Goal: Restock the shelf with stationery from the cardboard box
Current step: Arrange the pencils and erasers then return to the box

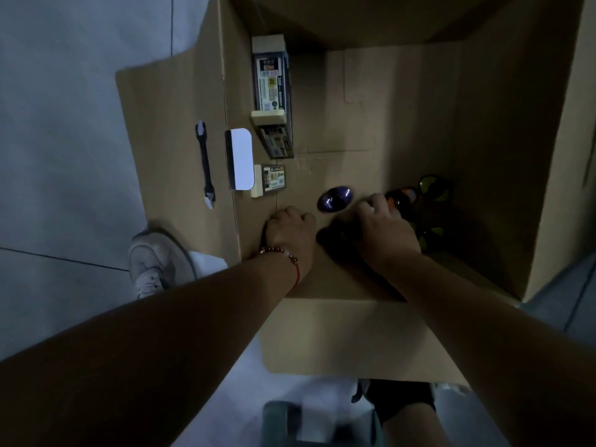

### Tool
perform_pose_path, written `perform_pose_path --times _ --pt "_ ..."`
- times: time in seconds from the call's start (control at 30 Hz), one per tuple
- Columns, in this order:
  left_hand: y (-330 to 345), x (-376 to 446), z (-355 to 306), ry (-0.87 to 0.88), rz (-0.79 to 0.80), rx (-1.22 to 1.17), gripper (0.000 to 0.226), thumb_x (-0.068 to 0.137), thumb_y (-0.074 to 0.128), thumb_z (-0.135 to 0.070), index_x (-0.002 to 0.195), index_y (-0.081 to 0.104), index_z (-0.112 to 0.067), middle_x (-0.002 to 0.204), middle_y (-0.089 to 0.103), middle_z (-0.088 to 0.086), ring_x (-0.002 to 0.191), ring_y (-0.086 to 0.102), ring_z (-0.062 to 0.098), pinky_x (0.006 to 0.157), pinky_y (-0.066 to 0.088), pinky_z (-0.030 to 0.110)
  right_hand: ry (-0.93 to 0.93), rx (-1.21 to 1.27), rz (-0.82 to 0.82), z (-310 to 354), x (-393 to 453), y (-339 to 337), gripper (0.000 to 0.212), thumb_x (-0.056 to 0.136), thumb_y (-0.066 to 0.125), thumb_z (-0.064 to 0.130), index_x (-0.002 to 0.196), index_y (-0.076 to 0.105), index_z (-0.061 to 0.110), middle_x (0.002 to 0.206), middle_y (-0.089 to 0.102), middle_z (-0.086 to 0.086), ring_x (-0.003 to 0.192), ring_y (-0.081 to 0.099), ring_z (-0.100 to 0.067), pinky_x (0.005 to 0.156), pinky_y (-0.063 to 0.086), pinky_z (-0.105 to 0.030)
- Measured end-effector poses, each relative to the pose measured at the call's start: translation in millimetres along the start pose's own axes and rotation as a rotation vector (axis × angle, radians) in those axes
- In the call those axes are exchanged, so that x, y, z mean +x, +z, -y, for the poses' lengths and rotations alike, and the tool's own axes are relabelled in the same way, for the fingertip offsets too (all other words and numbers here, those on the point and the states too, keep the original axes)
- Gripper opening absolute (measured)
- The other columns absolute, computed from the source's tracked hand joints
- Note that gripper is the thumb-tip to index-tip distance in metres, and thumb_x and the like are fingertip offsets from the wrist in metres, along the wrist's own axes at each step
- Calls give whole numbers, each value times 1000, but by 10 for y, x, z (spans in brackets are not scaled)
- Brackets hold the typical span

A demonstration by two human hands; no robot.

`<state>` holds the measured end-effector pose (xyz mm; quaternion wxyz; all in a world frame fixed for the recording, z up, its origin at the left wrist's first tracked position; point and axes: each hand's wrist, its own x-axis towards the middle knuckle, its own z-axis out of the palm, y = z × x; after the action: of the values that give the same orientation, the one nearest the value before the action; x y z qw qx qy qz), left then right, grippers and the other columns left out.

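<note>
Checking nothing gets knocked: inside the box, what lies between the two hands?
In the head view, a purple oval item lies just beyond the gap between the left hand and right hand; lower down, a dark, unclear shape.

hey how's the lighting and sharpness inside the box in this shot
Head view: dim overall, the brown cardboard box interior shadowed; dark round items under the right hand barely readable; white rounded card overexposed; left hand slightly soft; wide-angle bending at the edges.

Bare cardboard box [419,130] floor beyond packets [272,82], purple egg [334,198].
</note>
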<state>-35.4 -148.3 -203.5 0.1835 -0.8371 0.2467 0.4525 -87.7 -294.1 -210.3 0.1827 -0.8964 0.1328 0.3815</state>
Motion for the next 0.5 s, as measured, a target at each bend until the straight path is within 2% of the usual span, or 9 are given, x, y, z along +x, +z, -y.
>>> perform_pose_path --times 0.1,0.2,0.27,0.33,0.4,0.5 --pt "0 46 -33 -6 -42 -83 39 92 44 -4 131 42 -6 133 42 23 120 45 39 97 40 42 14 46 35 -59 70 4 45 87 67 21 127 48 15 131 40 -10 115 49 -34 81 45 -39" --pt "20 -9 -30 121 -84 -220 44 89 42 4 132 42 -6 131 43 22 117 48 39 97 42 43 65 287 49 -68 55 8 38 87 69 16 122 57 19 126 48 -9 114 53 -31 82 45 -33" --pt "31 -55 13 163 -112 -406 43 90 42 3 131 45 -10 126 50 18 113 53 37 94 44 40 142 439 77 -69 18 -20 35 85 71 11 119 62 14 121 58 -9 111 57 -28 82 43 -28" --pt "-36 -108 63 71 -84 -696 31 93 45 -4 122 50 -13 113 59 14 103 59 33 83 46 34 253 665 95 -71 -47 -89 34 79 77 8 111 66 9 108 66 -10 99 62 -24 80 49 -30" --pt "-212 -191 75 -103 30 -1069 19 98 45 -14 114 55 -15 103 64 10 96 63 30 77 50 34 358 1066 89 -75 -175 -239 31 76 78 4 105 67 1 95 68 -13 89 64 -25 77 51 -34" --pt "-531 -377 88 -324 191 -1607 24 101 40 -17 100 62 -24 104 60 6 89 59 22 70 53 34 394 1527 157 -2 -426 -540 29 81 72 3 109 65 0 100 69 -15 89 64 -23 80 49 -34"
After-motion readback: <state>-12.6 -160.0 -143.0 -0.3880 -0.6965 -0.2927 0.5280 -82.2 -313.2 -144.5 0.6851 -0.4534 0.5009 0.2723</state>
